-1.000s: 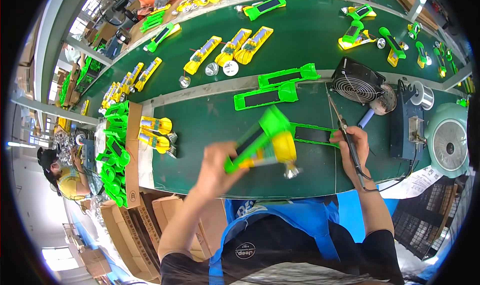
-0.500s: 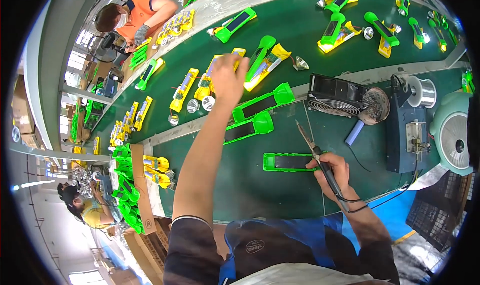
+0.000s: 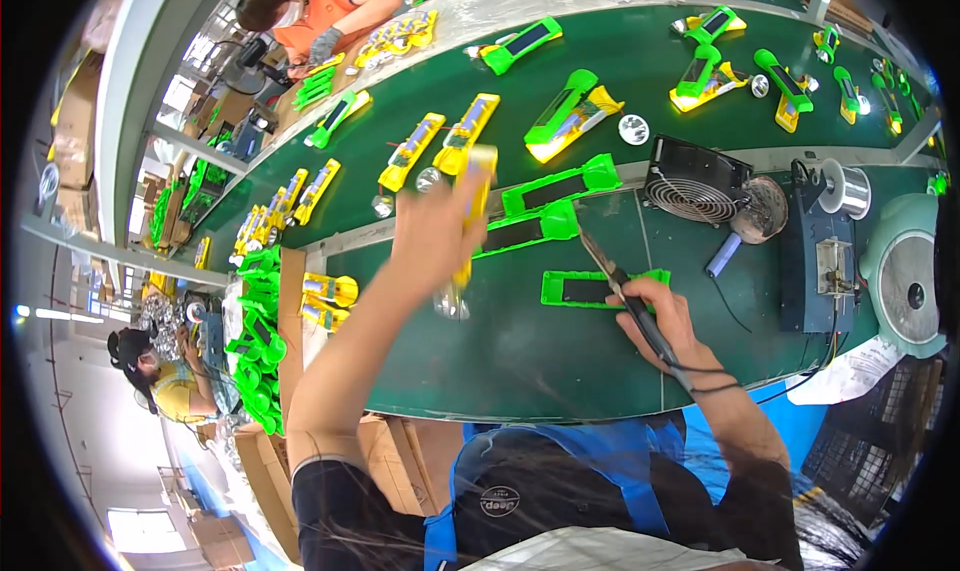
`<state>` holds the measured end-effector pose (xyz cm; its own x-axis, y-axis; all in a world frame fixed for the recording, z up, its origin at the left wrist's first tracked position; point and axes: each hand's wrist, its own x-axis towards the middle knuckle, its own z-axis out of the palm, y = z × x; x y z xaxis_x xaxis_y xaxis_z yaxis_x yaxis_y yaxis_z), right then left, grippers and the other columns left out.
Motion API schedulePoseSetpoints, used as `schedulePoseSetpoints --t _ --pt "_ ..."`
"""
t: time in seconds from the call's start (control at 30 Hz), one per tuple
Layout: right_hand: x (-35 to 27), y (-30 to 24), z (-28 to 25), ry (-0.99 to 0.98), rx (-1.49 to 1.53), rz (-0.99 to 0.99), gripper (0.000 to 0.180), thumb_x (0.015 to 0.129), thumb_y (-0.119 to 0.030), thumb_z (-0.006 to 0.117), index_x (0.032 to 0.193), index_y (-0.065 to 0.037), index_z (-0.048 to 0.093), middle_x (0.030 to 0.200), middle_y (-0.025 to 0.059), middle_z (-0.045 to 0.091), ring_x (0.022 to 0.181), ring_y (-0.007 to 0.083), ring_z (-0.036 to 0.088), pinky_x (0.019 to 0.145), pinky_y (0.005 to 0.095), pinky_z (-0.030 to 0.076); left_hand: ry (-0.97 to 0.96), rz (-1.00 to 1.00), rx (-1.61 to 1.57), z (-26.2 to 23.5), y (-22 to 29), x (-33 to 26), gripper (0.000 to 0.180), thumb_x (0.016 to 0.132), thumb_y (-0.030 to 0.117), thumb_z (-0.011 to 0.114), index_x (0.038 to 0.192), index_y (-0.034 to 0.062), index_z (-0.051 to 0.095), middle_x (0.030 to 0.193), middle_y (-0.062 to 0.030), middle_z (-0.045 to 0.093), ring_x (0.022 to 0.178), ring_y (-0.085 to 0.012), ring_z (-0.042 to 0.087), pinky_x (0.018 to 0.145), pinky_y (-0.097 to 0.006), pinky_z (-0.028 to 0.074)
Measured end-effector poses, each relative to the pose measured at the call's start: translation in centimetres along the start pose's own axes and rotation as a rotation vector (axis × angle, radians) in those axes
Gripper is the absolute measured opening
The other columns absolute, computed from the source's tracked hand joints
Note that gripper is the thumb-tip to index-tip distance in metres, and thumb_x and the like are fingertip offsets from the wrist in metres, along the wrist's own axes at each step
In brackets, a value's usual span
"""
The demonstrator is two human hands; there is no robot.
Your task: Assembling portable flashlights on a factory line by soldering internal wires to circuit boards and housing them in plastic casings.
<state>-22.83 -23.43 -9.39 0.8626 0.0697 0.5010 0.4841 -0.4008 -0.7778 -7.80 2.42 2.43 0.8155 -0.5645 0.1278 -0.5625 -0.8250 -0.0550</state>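
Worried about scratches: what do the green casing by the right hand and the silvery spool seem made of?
Green casing: probably moulded plastic, satin, from its even colour and thin rim. Silvery spool: likely metal wire, shiny by its grey gleam.

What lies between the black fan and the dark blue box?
A round, stained container lies between the fan and box, in the head view.

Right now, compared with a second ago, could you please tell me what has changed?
The left hand has moved the green-and-yellow assembly forward onto the far green surface, let it go, and taken hold of a yellow casing from there. The right hand still holds the soldering iron.
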Motion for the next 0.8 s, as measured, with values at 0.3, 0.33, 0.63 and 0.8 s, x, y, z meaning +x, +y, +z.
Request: schedulePoseSetpoints --t 0.3,0.33,0.63,0.8 --pt "2.5 0.3 1.3 0.085 0.018 -0.105 0.040 0.072 0.002 0.073 0.107 -0.005 0.055 0.091 0.0137 0.065 0.082 0.0284 0.066 0.072 0.0362 0.053 -0.172 -0.422 -1.683 5.5 7.5 -15.9 0.065 0.090 0.011 0.064 0.144 0.0041 0.027 0.109 -0.0105 0.057 0.098 -0.0128 0.058 0.083 -0.027 0.049" --pt "2.6 -0.7 0.1 0.048 -0.083 -0.060 0.039 0.072 0.000 0.074 0.106 -0.005 0.056 0.090 0.0135 0.062 0.080 0.0283 0.063 0.070 0.0356 0.052 -0.112 -0.435 -1.675 5.5 8.4 -15.5 0.070 0.091 0.012 0.063 0.147 0.0027 0.021 0.111 -0.0119 0.056 0.098 -0.0139 0.058 0.084 -0.027 0.048" --pt "-5.7 -2.0 -4.5 0.391 0.612 0.336 0.028 0.089 -0.020 0.063 0.102 -0.002 0.047 0.089 0.0119 0.056 0.080 0.0188 0.055 0.075 0.0317 0.046 0.185 0.266 -0.701 3.6 7.8 -10.2 0.024 0.077 -0.002 0.065 0.099 0.0048 0.061 0.090 -0.0106 0.058 0.078 -0.0303 0.060 0.067 -0.035 0.051" --pt "-6.2 -2.4 -3.9 0.346 0.792 0.518 0.027 0.090 -0.023 0.060 0.100 -0.002 0.046 0.086 0.0110 0.057 0.078 0.0162 0.055 0.074 0.0305 0.045 0.025 0.424 -0.729 4.8 8.9 -7.7 0.021 0.074 0.002 0.070 0.092 0.0053 0.060 0.091 -0.0071 0.053 0.082 -0.0265 0.056 0.069 -0.036 0.048"
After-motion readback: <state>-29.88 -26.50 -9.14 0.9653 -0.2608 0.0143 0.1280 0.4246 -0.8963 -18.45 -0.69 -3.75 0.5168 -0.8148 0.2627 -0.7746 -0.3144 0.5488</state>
